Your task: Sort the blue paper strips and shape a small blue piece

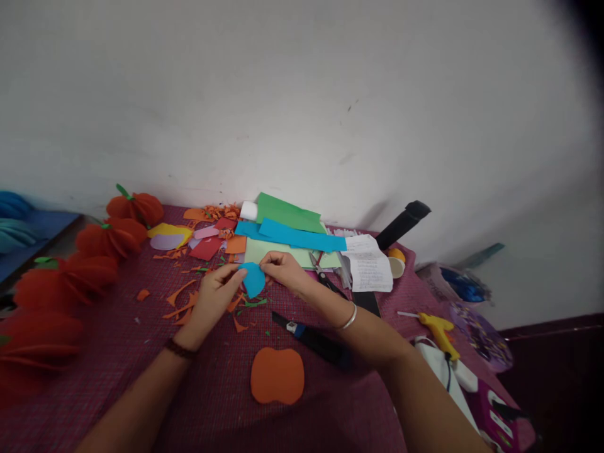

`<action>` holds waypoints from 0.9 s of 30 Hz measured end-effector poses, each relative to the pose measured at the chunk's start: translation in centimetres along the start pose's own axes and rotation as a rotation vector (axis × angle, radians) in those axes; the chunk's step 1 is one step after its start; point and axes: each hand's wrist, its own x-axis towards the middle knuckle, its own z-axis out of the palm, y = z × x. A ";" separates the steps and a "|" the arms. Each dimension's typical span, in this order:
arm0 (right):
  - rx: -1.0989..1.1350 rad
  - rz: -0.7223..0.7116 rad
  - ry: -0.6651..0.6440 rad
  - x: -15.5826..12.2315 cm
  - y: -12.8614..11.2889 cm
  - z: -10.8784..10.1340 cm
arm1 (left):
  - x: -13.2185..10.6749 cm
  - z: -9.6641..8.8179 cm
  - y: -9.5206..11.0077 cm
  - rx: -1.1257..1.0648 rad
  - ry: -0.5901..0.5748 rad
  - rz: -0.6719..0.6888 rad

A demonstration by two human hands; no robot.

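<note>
Between my two hands is a small blue paper piece [253, 280] with a rounded lower edge. My left hand [221, 290] pinches its left side, and my right hand [282, 270] grips its upper right edge with the fingertips. Orange and green paper scraps [189, 301] lie on the cloth just below and beside the hands. Nearer to me rests an orange pumpkin-shaped paper cutout [277, 376]. A black utility knife [314, 340] lies under my right forearm, which hides part of it.
Orange paper pumpkins [111, 238] line the left side. Behind my hands lie blue paper strips [297, 238], a green sheet [287, 212] and scissors [330, 283]. Toward the right are a handwritten sheet [370, 264], a black roll [403, 223] and a yellow glue gun [438, 330]. A wall stands behind.
</note>
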 end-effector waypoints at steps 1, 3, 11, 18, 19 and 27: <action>0.010 0.002 -0.006 -0.1 0.0 0.1 | -0.1 0.0 0.0 0.022 0.039 0.012; 0.070 0.013 0.012 0.0 0.0 0.1 | -0.2 0.0 0.1 0.052 0.136 0.037; 0.259 0.119 0.123 0.1 0.1 -1.8 | -0.7 0.2 0.1 0.106 0.250 0.159; 0.071 0.065 0.154 -1.4 0.4 -5.3 | -0.6 -0.5 -1.2 0.199 0.212 0.097; 0.004 0.053 0.150 -1.8 0.5 -6.1 | -0.6 -0.6 -1.2 0.186 0.213 0.064; -0.468 0.059 0.000 -6.5 1.4 -11.5 | -0.1 -1.0 -0.9 0.156 0.283 0.010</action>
